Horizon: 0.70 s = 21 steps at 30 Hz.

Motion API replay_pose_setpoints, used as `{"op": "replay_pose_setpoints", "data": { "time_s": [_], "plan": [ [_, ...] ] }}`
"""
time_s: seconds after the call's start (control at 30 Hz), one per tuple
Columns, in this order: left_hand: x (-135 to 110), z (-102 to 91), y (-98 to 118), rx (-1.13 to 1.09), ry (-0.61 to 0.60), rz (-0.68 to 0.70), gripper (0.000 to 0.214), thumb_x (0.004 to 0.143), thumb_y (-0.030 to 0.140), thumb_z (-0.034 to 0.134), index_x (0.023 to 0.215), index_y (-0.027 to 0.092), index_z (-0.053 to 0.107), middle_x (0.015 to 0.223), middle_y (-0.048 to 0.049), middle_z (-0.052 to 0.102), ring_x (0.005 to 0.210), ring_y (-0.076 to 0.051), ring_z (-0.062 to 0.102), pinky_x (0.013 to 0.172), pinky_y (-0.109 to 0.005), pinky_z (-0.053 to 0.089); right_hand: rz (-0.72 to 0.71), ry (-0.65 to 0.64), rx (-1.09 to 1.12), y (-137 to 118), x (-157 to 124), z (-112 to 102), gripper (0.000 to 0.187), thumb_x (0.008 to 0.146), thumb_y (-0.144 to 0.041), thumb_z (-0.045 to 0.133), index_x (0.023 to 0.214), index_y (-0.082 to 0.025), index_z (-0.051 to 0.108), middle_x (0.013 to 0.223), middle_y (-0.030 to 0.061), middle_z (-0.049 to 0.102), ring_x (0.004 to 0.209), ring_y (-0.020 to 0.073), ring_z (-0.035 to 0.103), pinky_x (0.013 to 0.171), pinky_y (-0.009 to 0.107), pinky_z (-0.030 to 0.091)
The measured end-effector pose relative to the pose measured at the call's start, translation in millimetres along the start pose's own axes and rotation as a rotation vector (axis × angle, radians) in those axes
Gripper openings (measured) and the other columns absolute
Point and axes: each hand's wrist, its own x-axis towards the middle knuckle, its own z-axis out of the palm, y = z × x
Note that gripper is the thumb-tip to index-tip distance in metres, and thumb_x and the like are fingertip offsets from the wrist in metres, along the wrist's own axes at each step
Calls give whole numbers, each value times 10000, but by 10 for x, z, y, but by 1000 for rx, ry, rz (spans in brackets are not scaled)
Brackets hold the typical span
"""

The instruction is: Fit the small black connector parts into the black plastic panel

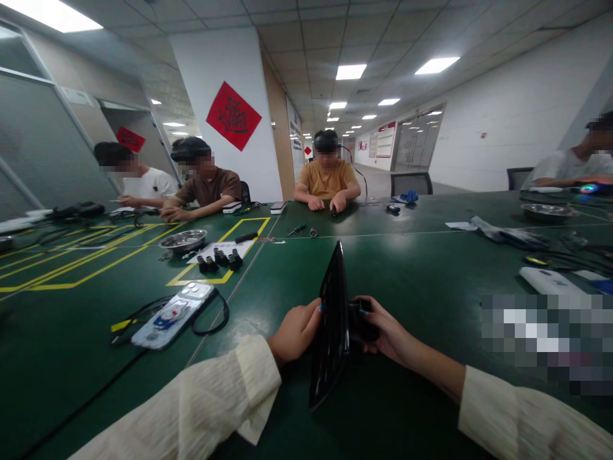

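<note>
A thin glossy black panel [331, 326] stands on edge over the green table [421, 268], seen edge-on in front of me. My left hand [295, 331] is curled against its left face, fingers closed on it. On the right side my right hand [383, 329] wraps round a small black part [360, 319] that sits against the panel. Both my sleeves are cream-coloured.
A phone [172, 314] with a looped black cable lies at my left. Further back are small black parts [218, 259], a steel bowl [183, 241] and yellow floor-style tape lines. A white device [550, 280] lies at right. Several other people sit round the table.
</note>
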Motion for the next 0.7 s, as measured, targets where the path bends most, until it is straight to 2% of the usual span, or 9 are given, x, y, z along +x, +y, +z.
{"op": "replay_pose_setpoints", "data": {
  "time_s": [0.37, 0.57, 0.7],
  "plan": [
    [-21, -9, -21, 47, -1, 22, 359, 889, 387, 168, 866, 171, 454, 721, -24, 549, 660, -154, 534, 643, -252, 394, 21, 36, 0, -47, -18, 47, 372, 704, -321, 506, 1031, -233, 351, 677, -15, 570, 401, 94, 522, 334, 174, 279],
    [-24, 2, -31, -12, 1, 5, 423, 903, 400, 74, 781, 184, 417, 575, 20, 457, 544, -128, 465, 573, -236, 369, 18, 33, 12, -38, -15, 42, 361, 704, -316, 513, 1020, -238, 359, 690, -14, 563, 411, 96, 526, 329, 170, 278],
    [-19, -8, -6, -2, 0, 2, 386, 903, 396, 128, 819, 178, 435, 659, 1, 512, 597, -134, 500, 601, -238, 378, 16, 19, 7, -33, -17, 35, 366, 708, -323, 514, 1026, -236, 356, 692, -10, 563, 414, 96, 527, 335, 171, 281]
  ]
}}
